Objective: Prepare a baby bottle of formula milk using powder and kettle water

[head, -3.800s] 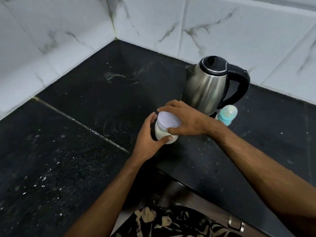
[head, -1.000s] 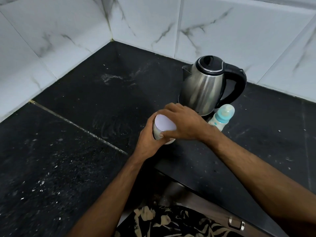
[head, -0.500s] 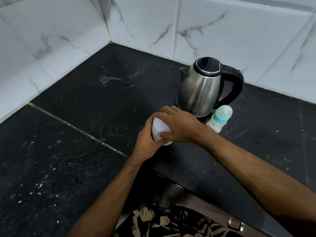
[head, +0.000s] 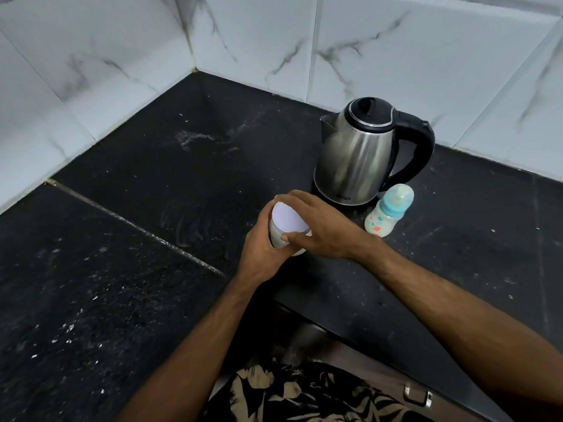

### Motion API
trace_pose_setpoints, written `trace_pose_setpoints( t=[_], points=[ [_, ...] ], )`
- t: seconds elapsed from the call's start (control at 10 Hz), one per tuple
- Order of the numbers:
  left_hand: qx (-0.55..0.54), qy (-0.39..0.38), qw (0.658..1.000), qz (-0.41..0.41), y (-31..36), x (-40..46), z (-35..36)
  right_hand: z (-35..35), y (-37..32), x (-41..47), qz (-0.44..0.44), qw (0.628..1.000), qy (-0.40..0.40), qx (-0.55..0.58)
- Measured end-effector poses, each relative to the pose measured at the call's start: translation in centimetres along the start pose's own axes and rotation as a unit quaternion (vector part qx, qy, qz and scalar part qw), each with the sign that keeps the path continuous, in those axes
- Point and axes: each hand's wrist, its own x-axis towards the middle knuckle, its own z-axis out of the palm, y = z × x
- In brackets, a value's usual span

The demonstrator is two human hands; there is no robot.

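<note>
Jar (head: 286,226) tilted further, base hidden by hands.

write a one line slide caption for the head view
Both hands grip a white-lidded powder jar beside a steel kettle and capped baby bottle.

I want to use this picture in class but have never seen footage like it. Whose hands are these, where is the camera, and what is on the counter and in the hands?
There is no machine here: a person wears a wide-angle camera on the head, looking forward and down, so you see their own two arms. The left hand grips the side of a small white powder jar, while the right hand covers its lid from above. On the black counter stand a steel kettle and, beside it, a baby bottle with a blue collar, capped. White marbled tiles form the corner behind.
</note>
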Motion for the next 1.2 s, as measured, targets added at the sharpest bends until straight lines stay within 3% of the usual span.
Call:
trace_pose_setpoints(
  t=[0.2, 0.4, 0.8, 1.0, 1.2],
  points=[
    [0.011, 0.006, 1.000, 0.006, -0.5, 0.1, 0.1, 2.4, -0.6, -0.4, 0.032, 0.995, 0.089, 0.039],
    [-0.001, -0.022, 1.000, 0.001, -0.2, 0.2, -0.7, 1.5, 1.2, 0.5, 0.046, 0.994, -0.002, 0.098],
    [0.008, -0.004, 1.000, 0.018, 0.0, 0.0, -0.5, 4.3, 0.4, 0.0, 0.063, 0.989, 0.099, 0.089],
    [0.004, -0.043, 0.999, 0.018, -0.1, 0.5, -0.9, 3.3, 0.2, -0.2, 0.062, 0.986, 0.127, 0.085],
    [-0.026, -0.067, 0.997, 0.023, 1.1, 0.8, -1.9, -0.2, 0.2, -1.8, 0.101, 0.942, 0.321, 0.002]
  ],
)
